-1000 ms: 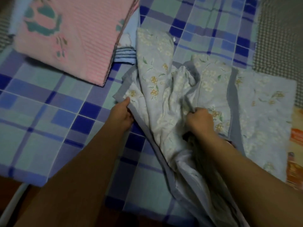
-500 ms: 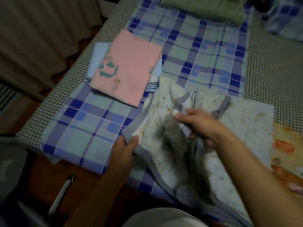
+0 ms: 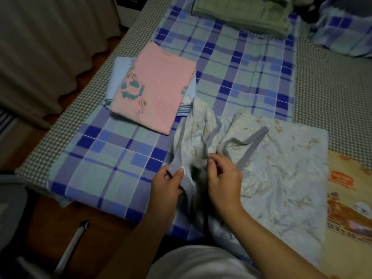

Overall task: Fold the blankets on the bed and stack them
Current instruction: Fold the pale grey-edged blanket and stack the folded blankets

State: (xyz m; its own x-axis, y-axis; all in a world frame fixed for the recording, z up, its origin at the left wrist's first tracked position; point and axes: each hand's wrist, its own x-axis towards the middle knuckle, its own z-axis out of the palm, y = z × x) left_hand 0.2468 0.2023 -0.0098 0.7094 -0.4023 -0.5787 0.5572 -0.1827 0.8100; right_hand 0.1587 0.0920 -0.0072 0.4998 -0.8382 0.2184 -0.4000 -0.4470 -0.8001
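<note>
Both hands grip the grey border of a crumpled floral blanket at the near edge of the bed.

Head view: the left hand (image 3: 166, 185) pinches a fold of the grey border between thumb and fingers, and the right hand (image 3: 223, 179), close beside it but not touching, pinches another stretch of the same border with its fingertips. The floral blanket (image 3: 281, 178) is pale blue with small yellow flowers; it lies bunched near the hands and spreads flatter toward the right, on top of the blue checked sheet (image 3: 112, 158). Farther back on the left, a folded pink blanket (image 3: 155, 87) sits on a folded light blue one (image 3: 117, 77), just beside the floral blanket's far corner. A folded green blanket (image 3: 241, 15) lies at the far end of the bed, well apart. An orange printed cloth (image 3: 348, 198) lies at the right edge.
</note>
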